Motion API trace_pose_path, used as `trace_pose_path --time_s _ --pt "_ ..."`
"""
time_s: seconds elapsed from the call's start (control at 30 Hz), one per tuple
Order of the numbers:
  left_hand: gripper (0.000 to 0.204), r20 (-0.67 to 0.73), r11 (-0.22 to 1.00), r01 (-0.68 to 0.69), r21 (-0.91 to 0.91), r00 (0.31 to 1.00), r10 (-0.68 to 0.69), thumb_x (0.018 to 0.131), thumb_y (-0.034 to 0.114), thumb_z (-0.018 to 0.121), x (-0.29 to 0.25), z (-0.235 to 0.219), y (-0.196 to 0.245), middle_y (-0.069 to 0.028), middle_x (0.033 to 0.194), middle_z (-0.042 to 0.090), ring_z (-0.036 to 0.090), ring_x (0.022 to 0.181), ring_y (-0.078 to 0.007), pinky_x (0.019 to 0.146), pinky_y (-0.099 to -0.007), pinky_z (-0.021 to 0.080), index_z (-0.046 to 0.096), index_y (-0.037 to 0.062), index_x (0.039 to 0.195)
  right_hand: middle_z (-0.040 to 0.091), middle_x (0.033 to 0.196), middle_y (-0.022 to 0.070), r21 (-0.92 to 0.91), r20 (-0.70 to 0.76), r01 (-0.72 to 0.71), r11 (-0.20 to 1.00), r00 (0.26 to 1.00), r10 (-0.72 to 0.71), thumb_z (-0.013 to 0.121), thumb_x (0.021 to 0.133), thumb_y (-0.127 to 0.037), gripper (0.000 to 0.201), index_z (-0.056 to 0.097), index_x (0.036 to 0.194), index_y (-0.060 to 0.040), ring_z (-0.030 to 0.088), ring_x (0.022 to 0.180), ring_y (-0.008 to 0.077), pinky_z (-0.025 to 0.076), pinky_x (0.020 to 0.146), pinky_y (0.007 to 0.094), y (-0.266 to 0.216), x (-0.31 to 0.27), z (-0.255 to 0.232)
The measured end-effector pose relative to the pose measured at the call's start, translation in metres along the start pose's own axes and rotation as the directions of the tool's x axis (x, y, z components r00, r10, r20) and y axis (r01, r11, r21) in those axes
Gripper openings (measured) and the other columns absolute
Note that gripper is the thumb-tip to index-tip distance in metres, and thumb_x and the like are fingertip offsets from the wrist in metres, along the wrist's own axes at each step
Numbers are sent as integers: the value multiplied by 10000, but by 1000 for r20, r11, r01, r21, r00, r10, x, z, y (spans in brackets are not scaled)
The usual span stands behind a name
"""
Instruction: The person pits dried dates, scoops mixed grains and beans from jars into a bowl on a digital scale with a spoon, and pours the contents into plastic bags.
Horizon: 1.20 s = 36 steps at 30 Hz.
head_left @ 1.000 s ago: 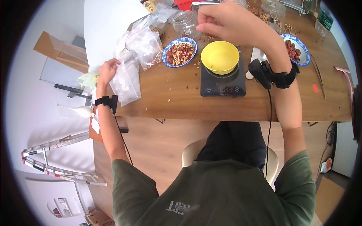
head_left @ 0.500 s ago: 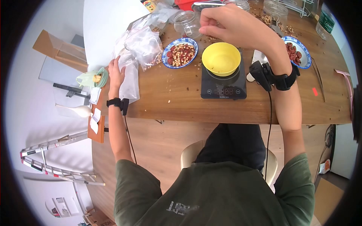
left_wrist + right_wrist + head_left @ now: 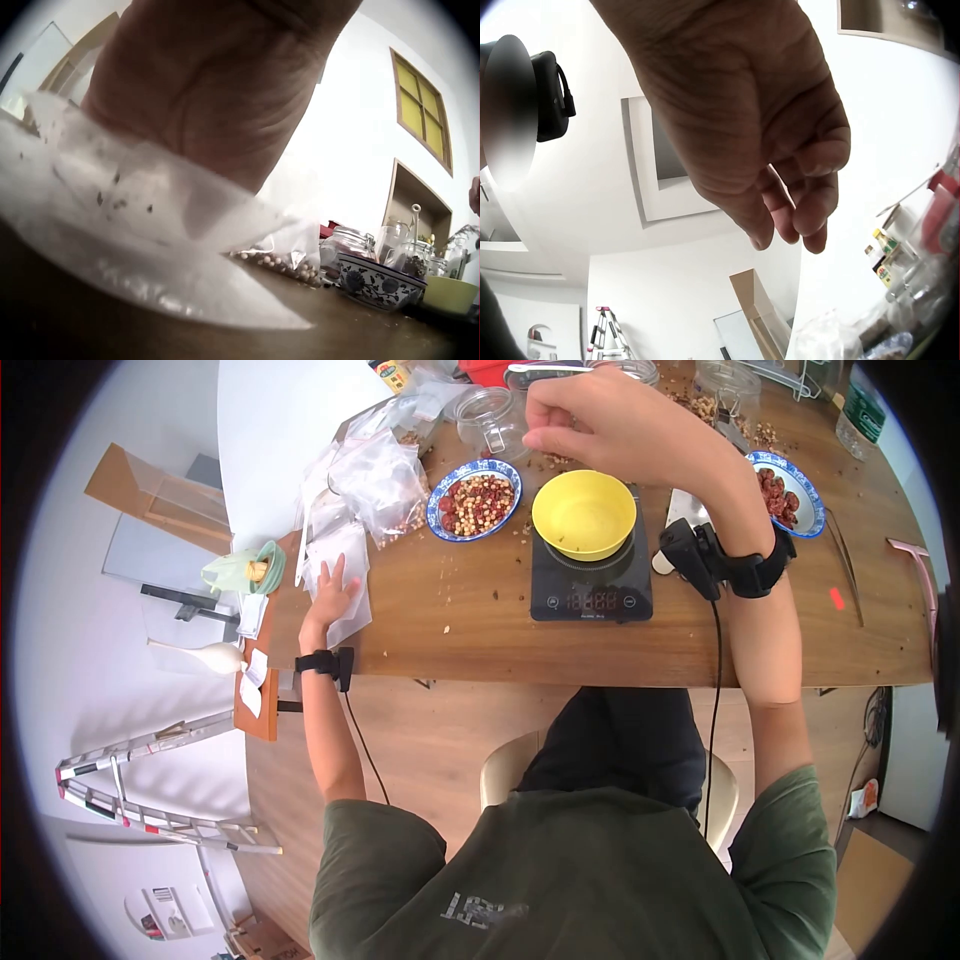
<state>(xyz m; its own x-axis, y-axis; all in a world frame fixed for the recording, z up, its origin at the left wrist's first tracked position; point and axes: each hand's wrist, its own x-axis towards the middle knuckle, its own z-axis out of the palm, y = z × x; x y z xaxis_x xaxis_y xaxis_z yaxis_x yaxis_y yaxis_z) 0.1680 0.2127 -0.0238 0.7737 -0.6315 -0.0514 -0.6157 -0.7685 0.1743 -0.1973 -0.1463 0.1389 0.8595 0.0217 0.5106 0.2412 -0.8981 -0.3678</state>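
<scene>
At the left of the head view, the left hand (image 3: 335,598) lay over a translucent plastic bag (image 3: 350,626) on the counter (image 3: 450,585). Its grip was released, the fingers spread and pointing toward the top of the frame. In the left wrist view the bag's film, dotted with dark specks, covered part of that hand; whether the hand pressed on the bag could not be told.

The right hand (image 3: 592,422) hung at upper center, its grip slack, fingers loosely curled around nothing. Just below it in the frame, a yellow bowl (image 3: 585,515) stood on a black scale (image 3: 590,600).

Between the left hand and the yellow bowl sat a blue-and-white bowl (image 3: 432,522) of mixed nuts and red pieces, with a crumpled clear bag (image 3: 375,480) beside it. A glass jar (image 3: 486,420) stood above that bowl in the frame. At upper right, partly behind the right wrist, a patterned bowl (image 3: 818,518) held dark red, wrinkled fruit.
</scene>
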Motion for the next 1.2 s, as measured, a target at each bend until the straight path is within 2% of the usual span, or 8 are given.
trace_pose_path --time_s 0.07,0.13,0.33,0.57,0.7,0.8,1.03,1.2 --pt "655 -6 999 40 16 999 -40 875 421 504 11 13 -10 -321 1438 76 87 1330 -486 1082 -479 164 220 214 1427 584 689 172 -7 8 1 1000 1000 -1 571 835 -197 210 547 787 7 575 671 323 445 606 377 4 1 6" --pt "685 -10 989 128 70 992 -128 871 516 441 16 18 -8 -314 1442 75 63 1340 -469 1087 -466 158 187 221 1435 548 610 75 -10 -117 58 998 991 -59 605 841 -169 175 550 769 -19 525 560 188 408 525 298 11 1 24" --pt "782 8 971 237 13 971 -237 849 605 400 19 28 -6 -265 1466 53 29 1361 -423 1035 -618 113 124 181 1445 536 604 79 -27 -77 3 1000 997 -5 611 836 -176 187 548 755 -19 508 557 195 394 519 308 11 0 23" --pt "794 -209 962 222 161 960 -187 838 478 533 15 -19 35 -302 1412 211 161 1333 -430 1059 -523 195 222 -5 1387 546 604 93 42 -83 -20 999 996 23 616 828 -176 186 555 757 -15 511 541 213 398 518 311 19 -2 24" --pt "533 -544 904 -287 316 726 420 813 183 618 42 -59 70 -297 1291 396 465 1140 -405 953 -420 384 416 -40 1253 569 614 97 37 -74 -33 999 997 36 609 831 -165 172 558 765 -15 552 564 220 418 530 310 20 0 25" --pt "516 -474 928 -367 -62 829 296 811 158 620 36 -91 138 -265 1258 451 562 1009 -357 868 -389 447 426 -34 1249 577 620 96 23 -60 -42 999 997 44 608 833 -161 162 561 775 -18 561 569 223 424 531 307 21 -1 23" --pt "496 -389 920 -391 6 847 363 798 190 640 83 -82 141 -227 1122 553 605 890 -310 804 -372 467 472 -22 1214 564 607 88 15 -120 28 1000 992 -26 607 833 -166 172 552 761 -20 540 548 217 417 526 300 22 -4 20" --pt "197 -470 932 -327 154 806 361 801 186 625 80 -79 136 -190 891 604 587 829 -344 744 -400 459 632 43 937 542 593 90 -22 -118 26 999 993 -29 608 830 -182 192 551 751 -17 520 537 216 402 521 310 19 -6 19"
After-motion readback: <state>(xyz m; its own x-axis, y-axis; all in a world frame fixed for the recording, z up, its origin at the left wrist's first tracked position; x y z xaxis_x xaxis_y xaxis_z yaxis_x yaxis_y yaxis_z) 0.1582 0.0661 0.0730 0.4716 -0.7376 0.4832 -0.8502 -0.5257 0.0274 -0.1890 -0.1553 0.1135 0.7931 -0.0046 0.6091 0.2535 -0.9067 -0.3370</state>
